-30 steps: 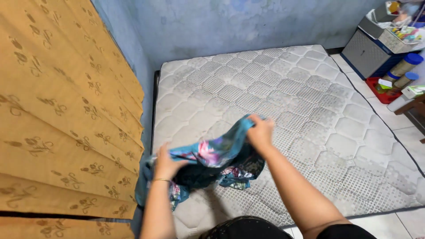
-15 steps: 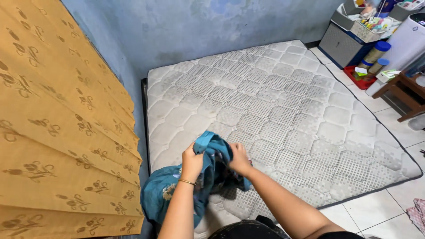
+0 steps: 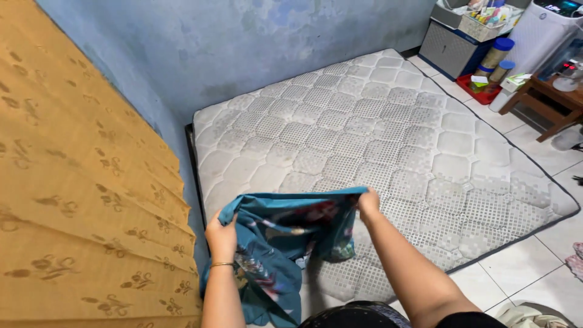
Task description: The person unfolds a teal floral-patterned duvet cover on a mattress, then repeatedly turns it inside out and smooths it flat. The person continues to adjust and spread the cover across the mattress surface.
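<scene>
A teal floral-printed cloth hangs stretched between both my hands over the near corner of a bare quilted white mattress. My left hand, with a thin bangle at the wrist, grips the cloth's left edge. My right hand pinches its upper right corner. The rest of the cloth droops down toward the mattress and my lap.
A mustard patterned curtain fills the left side. A blue-grey wall stands behind the mattress. At the far right are a grey cabinet, a red tray with jars, a wooden stool and tiled floor.
My hands have moved apart, spreading the bunched cloth into a wider sheet. The view has shifted so the mattress lies further right and more of the wall shows.
</scene>
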